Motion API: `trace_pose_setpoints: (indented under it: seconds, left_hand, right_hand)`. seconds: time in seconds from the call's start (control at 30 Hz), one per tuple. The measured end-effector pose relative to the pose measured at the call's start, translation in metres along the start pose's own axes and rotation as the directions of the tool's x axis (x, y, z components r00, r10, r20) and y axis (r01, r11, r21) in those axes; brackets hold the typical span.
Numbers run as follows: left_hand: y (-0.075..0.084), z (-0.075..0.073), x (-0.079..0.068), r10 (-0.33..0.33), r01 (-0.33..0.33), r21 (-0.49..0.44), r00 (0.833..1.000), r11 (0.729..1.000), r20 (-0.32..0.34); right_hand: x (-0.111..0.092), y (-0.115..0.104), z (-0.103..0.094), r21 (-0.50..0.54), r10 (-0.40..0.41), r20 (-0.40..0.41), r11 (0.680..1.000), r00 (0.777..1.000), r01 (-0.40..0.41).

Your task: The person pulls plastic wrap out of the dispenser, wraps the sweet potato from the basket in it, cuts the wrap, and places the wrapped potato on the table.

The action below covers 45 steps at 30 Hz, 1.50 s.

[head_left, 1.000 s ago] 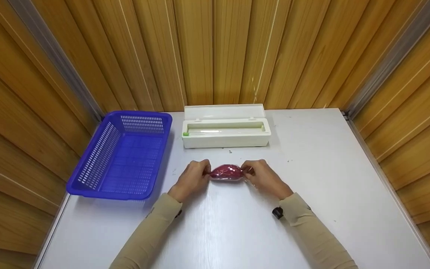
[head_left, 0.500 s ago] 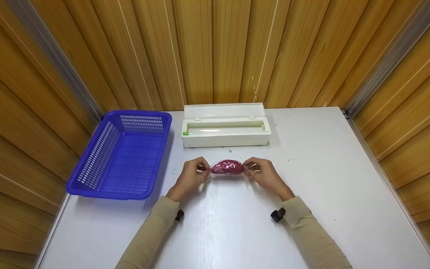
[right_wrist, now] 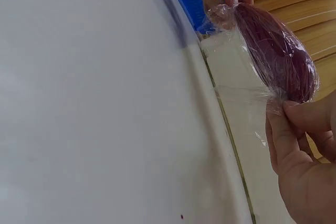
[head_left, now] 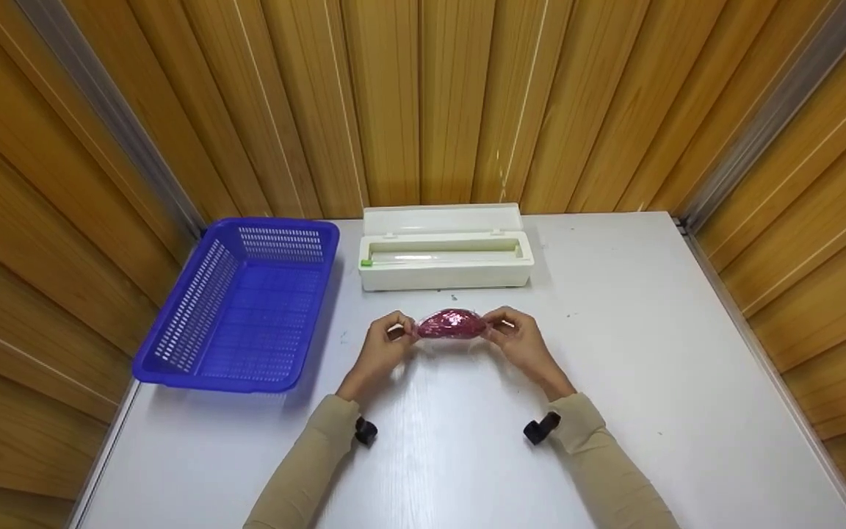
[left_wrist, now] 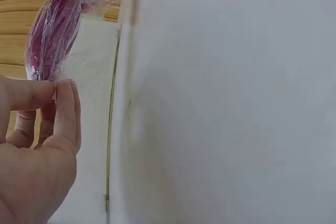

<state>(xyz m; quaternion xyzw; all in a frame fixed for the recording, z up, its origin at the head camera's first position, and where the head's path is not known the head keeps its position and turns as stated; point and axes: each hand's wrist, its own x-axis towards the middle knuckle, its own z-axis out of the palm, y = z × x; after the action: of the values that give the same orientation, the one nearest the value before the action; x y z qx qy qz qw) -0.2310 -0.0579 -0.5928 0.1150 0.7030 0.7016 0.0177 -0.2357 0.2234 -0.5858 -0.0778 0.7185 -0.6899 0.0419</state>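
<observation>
An oblong purple-red item [head_left: 452,324], tightly covered in clear cling film, is held level above the white table; what kind it is cannot be told through the film. My left hand [head_left: 385,344] pinches the gathered film at its left end between thumb and fingers. At the right end, my right hand [head_left: 520,342] pinches the film in the same way. Both wrist views show loose crinkled film sticking out by the fingertips, with the wrapped item [left_wrist: 55,35] stretched between the two hands.
Behind the hands stands a white cling film dispenser [head_left: 445,278], its lid raised, a clear roll inside and a green slider at the left of its front edge. A blue plastic basket [head_left: 305,308] is at the left. Wood-patterned walls enclose the table [head_left: 423,470].
Both hands have lifted the wrapped item slightly and moved it a little away from the body. Its broad side has tilted, and the fingers still pinch both ends.
</observation>
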Motion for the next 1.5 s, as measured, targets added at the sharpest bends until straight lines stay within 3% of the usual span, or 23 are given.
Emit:
trace_pose_setpoints:
  seconds: [0.2, 0.37, 0.53, 0.7, 0.93, 1.17, 1.27, 1.5]
  left_hand:
    - [-0.004, 0.006, -0.002, -0.101, 0.098, -0.143, 0.995, 0.985, -0.015]
    - [-0.007, 0.01, -0.001, -0.198, 0.191, -0.208, 0.98, 0.959, -0.016]
    - [-0.009, 0.012, 0.001, -0.21, 0.201, -0.184, 0.977, 0.962, -0.03]
    - [-0.007, 0.012, 0.0, -0.211, 0.202, -0.167, 0.977, 0.965, -0.039]
    - [-0.004, 0.011, -0.002, -0.218, 0.213, -0.203, 0.976, 0.956, -0.003]
    - [-0.006, 0.013, -0.002, -0.212, 0.204, -0.171, 0.977, 0.964, -0.029]
    - [-0.005, 0.015, -0.002, -0.201, 0.195, -0.146, 0.979, 0.97, -0.032]
    - [-0.006, 0.02, -0.002, -0.172, 0.167, -0.121, 0.984, 0.978, -0.035]
  right_hand:
    - [-0.003, 0.004, 0.001, 0.238, 0.089, 0.004, 0.967, 0.996, -0.087]
    - [-0.004, 0.006, 0.002, 0.303, 0.138, -0.005, 0.944, 0.99, -0.13]
    - [-0.003, 0.009, 0.001, 0.245, 0.125, 0.018, 0.961, 0.992, -0.126]
    - [-0.005, 0.008, -0.003, 0.123, 0.069, 0.059, 0.989, 0.996, -0.076]
    - [-0.006, 0.006, -0.007, 0.031, 0.033, 0.101, 0.999, 0.994, -0.036]
    - [-0.006, 0.006, -0.009, -0.048, -0.002, 0.163, 0.999, 0.987, 0.01]
    - [-0.006, 0.007, -0.006, -0.065, -0.024, 0.155, 0.997, 0.988, 0.035]
    - [-0.005, 0.007, 0.003, -0.118, -0.097, 0.049, 0.988, 0.994, 0.102]
